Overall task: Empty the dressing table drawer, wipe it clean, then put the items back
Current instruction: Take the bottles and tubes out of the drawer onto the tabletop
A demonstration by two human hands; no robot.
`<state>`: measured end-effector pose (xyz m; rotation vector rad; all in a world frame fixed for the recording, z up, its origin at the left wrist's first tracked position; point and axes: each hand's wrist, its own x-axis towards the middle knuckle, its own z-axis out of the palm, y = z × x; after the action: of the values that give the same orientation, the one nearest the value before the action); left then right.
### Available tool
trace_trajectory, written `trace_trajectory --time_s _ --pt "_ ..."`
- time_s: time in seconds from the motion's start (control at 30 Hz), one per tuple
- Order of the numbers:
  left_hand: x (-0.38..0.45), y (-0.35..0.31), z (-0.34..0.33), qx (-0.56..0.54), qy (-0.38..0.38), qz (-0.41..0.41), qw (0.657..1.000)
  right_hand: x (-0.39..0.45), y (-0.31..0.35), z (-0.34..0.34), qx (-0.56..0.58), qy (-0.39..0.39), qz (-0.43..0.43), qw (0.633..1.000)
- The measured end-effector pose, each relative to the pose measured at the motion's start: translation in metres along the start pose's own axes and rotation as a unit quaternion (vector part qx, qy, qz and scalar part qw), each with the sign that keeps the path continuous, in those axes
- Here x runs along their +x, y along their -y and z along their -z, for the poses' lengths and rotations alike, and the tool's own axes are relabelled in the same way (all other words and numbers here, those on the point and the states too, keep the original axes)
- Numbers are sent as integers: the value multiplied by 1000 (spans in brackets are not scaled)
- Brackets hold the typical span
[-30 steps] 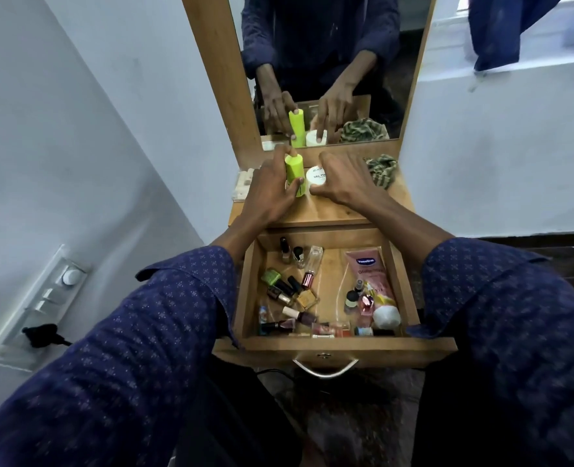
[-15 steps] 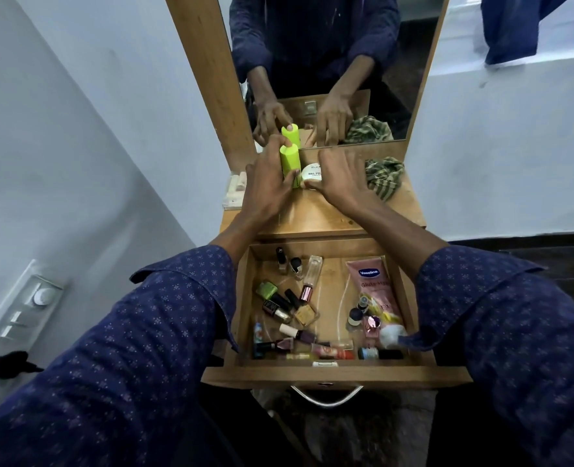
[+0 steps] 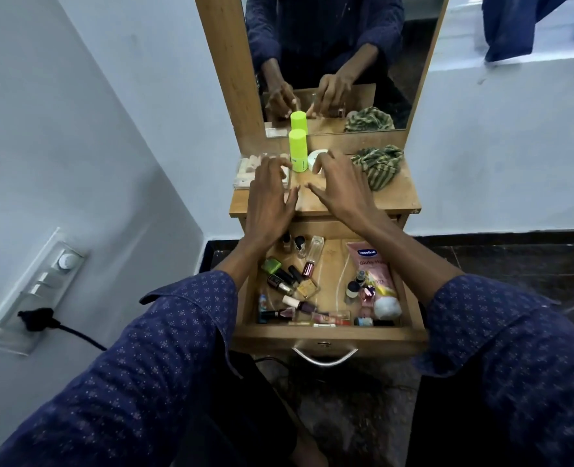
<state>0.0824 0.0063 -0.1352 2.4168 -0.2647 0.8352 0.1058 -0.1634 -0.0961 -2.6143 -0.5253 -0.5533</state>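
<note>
My left hand (image 3: pixel 269 193) and right hand (image 3: pixel 341 188) hover over the surface (image 3: pixel 396 197), fingers spread and loose, grasping nothing. Just beyond my fingertips stands the green bottle (image 3: pixel 298 150), upright, with a white jar (image 3: pixel 315 158) beside it, partly hidden by my right hand. A clear box (image 3: pixel 245 170) lies at the left edge, a striped cloth (image 3: pixel 378 165) at the right, the mirror (image 3: pixel 332 62) behind. Below my wrists the drawer (image 3: pixel 329 335) stands open, holding nail polish bottles (image 3: pixel 287 281), a pink tube (image 3: pixel 373 267) and small vials. A black plug (image 3: pixel 37 319) sits in the wall socket at left.
</note>
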Motion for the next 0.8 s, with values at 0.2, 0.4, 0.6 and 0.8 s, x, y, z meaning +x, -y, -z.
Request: trace_trajectory --time_s 0.2,0.4,0.6,0.8 --pt "-55 8 11 24 25 64 997 -44 16 -5 13 52 19 998" --pt "-92 19 10 48 50 114 991 -71 24 -24 -28 123 14 992" --pt "-92 16 11 93 108 79 987 -80 27 -41 -70 144 -2 987" --pt "-94 13 15 74 94 80 990 -81 31 -44 -51 147 -22 988"
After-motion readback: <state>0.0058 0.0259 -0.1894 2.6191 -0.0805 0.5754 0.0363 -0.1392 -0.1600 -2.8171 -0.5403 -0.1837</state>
